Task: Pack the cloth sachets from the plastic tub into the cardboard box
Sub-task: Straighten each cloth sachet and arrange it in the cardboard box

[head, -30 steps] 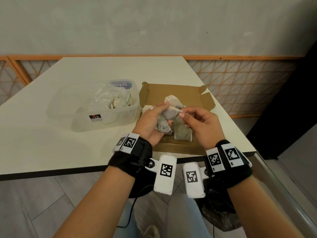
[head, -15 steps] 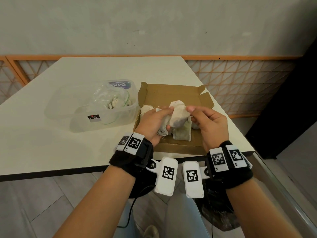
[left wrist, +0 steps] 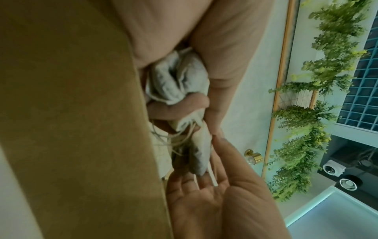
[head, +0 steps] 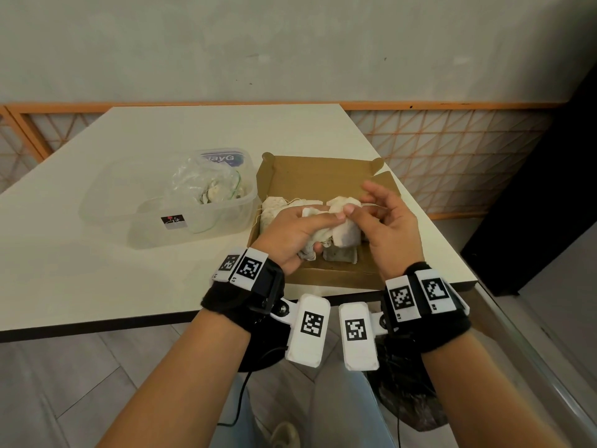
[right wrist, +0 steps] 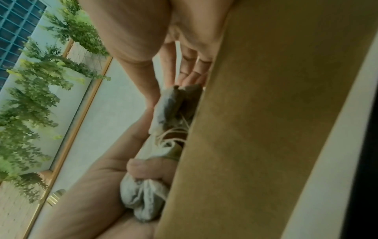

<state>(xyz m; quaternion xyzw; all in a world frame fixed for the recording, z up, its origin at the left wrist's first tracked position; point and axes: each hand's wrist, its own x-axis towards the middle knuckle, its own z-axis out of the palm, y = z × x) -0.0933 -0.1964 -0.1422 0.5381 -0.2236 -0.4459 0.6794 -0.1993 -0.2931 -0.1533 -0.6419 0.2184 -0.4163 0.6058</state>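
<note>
Over the open cardboard box (head: pixel 318 176), my left hand (head: pixel 310 227) grips a bunch of cream cloth sachets (head: pixel 318 236). My right hand (head: pixel 357 206) pinches the top of one sachet (head: pixel 348 234) that hangs beside the bunch, with strings trailing between them. The left wrist view shows the bunch (left wrist: pixel 178 77) squeezed in my fingers and the single sachet (left wrist: pixel 200 153) dangling against my right palm. In the right wrist view the single sachet (right wrist: pixel 169 103) hangs at my fingertips. Other sachets (head: pixel 274 205) lie in the box. The clear plastic tub (head: pixel 155 221) holds more in a plastic bag (head: pixel 206 185).
The box sits at the near right corner of a white table (head: pixel 97 260), with the tub to its left. The table's front edge runs just behind my wrists. An orange lattice railing (head: pixel 452 156) lines the wall behind.
Both hands have sunk lower toward the box. My right hand has drawn one sachet away from the bunch to the right, and its fingers have spread more.
</note>
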